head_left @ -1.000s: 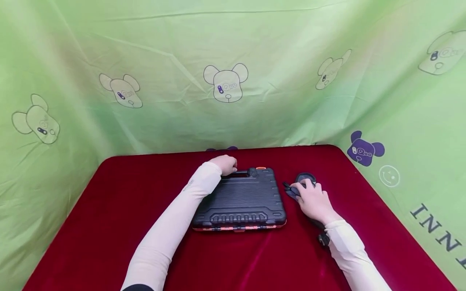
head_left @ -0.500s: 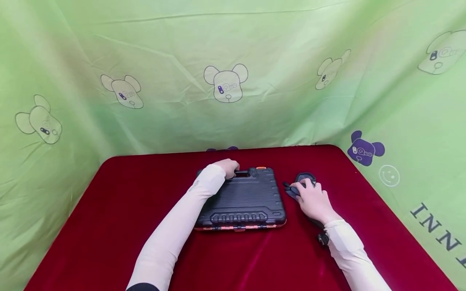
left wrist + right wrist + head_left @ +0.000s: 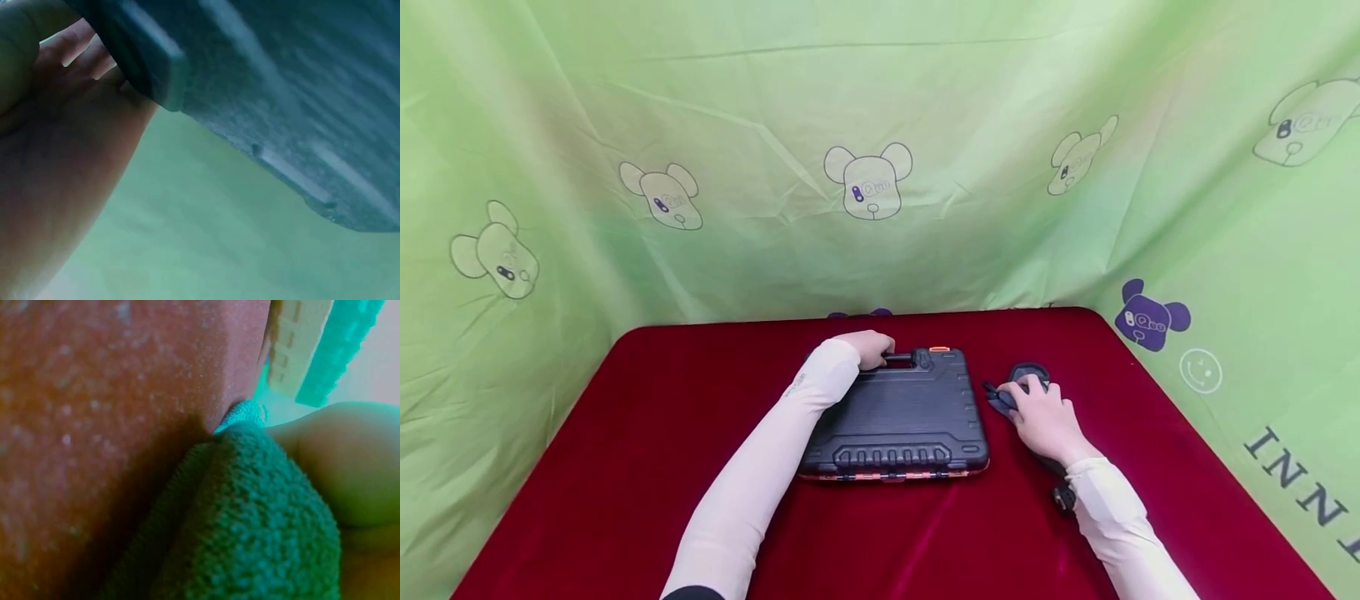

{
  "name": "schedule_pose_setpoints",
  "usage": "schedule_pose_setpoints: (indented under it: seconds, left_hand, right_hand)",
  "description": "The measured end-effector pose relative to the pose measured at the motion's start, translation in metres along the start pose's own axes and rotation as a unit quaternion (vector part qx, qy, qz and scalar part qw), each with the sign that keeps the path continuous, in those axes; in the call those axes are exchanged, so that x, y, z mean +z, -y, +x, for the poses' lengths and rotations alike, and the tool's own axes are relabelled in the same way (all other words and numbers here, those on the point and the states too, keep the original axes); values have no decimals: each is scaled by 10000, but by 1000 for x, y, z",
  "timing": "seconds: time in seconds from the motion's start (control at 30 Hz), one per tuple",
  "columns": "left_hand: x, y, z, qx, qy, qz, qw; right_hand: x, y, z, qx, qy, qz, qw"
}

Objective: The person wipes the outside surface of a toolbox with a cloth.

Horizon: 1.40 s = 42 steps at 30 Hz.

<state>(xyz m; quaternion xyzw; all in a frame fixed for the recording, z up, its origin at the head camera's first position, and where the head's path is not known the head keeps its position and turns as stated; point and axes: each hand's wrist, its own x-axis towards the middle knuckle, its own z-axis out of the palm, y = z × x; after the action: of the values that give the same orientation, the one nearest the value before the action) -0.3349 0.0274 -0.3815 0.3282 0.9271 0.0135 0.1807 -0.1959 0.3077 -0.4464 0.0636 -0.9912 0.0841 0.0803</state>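
Note:
A black hard-plastic tool case (image 3: pixel 910 408) with orange trim lies on the red cloth, its handle at the far side. My left hand (image 3: pixel 871 348) grips that handle toward its left end. In the left wrist view the fingers of the left hand (image 3: pixel 56 112) reach behind the case edge (image 3: pixel 169 81). To the right of the case, my right hand (image 3: pixel 1048 421) has its fingers curled over a dark grey fabric item (image 3: pixel 1028 371) with a rounded loop. Up close, the right wrist view shows its fuzzy fabric (image 3: pixel 269 519). The palm hides most of it.
Red cloth (image 3: pixel 647 467) covers the table, which has rounded far corners. A green curtain (image 3: pixel 760 258) printed with bear heads surrounds the back and sides. A small black device (image 3: pixel 1063 497) sits at the right wrist.
My left hand has shifted slightly right along the case handle. The case and right hand stay in place, while the head view tilts a little.

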Motion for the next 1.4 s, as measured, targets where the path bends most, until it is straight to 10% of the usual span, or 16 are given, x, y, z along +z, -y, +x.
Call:
schedule_pose_setpoints:
  seconds: [0.53,0.9,1.4]
  left_hand:
    - [-28,-26,-63,567,-1715,331,9830]
    - [-23,-39,-97,1619,-3063,455,9370]
    - [-23,-64,-138,1566,-3497,1250,9152]
  right_hand:
    - [1,0,3,109,36,0,9999]
    - [0,2,2,62,-39,4,10000]
    - [0,0,1,120,143,-3,9998]
